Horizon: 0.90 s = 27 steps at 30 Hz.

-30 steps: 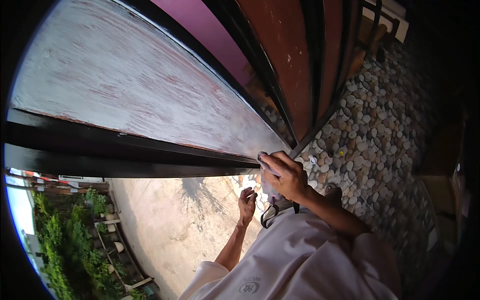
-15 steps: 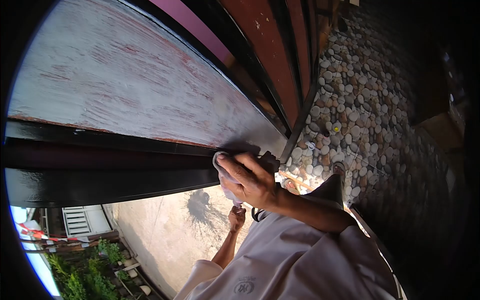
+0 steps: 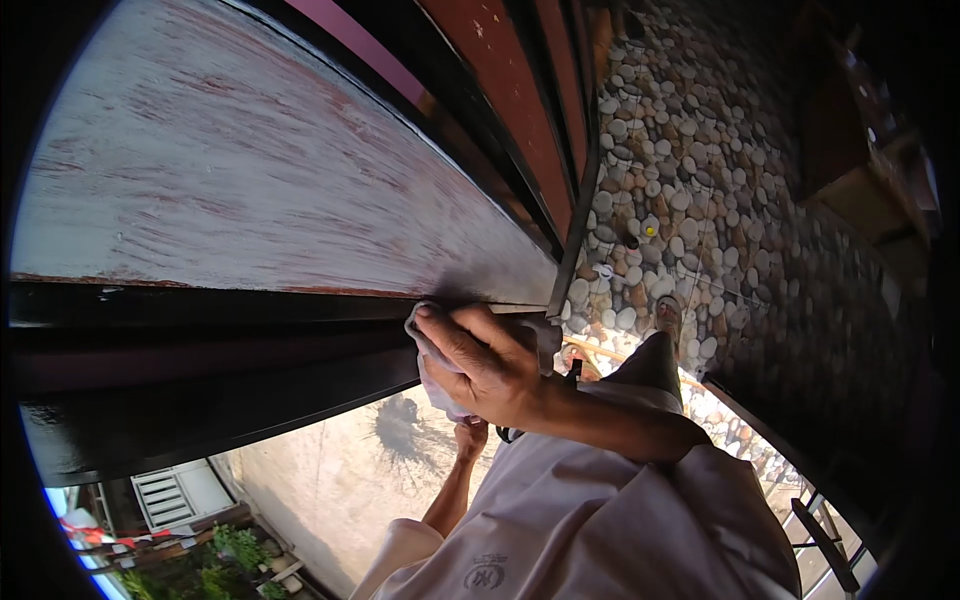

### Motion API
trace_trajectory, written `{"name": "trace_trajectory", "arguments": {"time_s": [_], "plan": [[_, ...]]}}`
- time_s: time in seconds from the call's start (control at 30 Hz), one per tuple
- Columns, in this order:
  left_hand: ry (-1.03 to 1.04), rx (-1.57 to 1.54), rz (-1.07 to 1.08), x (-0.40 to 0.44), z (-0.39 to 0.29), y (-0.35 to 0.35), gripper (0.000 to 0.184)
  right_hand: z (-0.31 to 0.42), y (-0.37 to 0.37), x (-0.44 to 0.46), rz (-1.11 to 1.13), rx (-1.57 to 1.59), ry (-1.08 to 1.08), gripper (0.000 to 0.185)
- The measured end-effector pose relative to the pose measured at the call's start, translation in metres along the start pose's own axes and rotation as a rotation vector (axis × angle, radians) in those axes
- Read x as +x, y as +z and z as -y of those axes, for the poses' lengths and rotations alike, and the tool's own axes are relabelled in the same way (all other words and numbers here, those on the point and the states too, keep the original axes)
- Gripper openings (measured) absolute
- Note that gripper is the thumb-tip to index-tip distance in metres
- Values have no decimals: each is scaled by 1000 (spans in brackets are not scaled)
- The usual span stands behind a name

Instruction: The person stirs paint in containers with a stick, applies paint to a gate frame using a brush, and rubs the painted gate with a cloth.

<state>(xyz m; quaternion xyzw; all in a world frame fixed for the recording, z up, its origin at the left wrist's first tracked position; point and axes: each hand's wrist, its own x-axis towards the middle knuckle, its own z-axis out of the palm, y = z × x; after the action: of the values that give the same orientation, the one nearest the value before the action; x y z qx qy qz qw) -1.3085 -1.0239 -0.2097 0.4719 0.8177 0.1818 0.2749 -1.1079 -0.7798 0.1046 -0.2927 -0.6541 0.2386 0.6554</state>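
Note:
My right hand (image 3: 490,365) is closed on a greyish-pink rag (image 3: 437,385), with fingers bent over it. The rag is pressed to the black frame edge (image 3: 250,308) of a large panel (image 3: 250,160), which has streaky grey-white paint over reddish brown. Just below the rag is my left hand (image 3: 470,437), curled closed. Whatever it grips is hidden; the rag's lower end hangs right by it.
Red-brown slats with black frames (image 3: 500,90) stand beyond the panel. Pebbled floor (image 3: 690,200) lies to the right, with a small yellow object (image 3: 651,231) on it. Pale ground with a dark stain (image 3: 397,422), plants (image 3: 238,548) and a white slatted piece (image 3: 180,497) are at lower left.
The view has shifted slightly, so the panel and pebbles appear further left. My right hand still presses the rag on the frame edge, slightly further left in view. My left hand stays below it.

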Motion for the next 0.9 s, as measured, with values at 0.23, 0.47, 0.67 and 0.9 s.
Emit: {"name": "trace_trajectory", "arguments": {"time_s": [0.23,0.47,0.67,0.9], "plan": [[-20,-140,66,-10,3,7,26,-5,1,-3,-47,-11,59,39],[-85,-17,129,-18,10,2,28,-5,0,1,-56,-44,24,34],[-58,-97,190,-22,27,12,29,8,8,24,-104,88,-41,37],[-62,-82,142,-28,0,11,31,0,1,7,-38,79,79,29]]}}
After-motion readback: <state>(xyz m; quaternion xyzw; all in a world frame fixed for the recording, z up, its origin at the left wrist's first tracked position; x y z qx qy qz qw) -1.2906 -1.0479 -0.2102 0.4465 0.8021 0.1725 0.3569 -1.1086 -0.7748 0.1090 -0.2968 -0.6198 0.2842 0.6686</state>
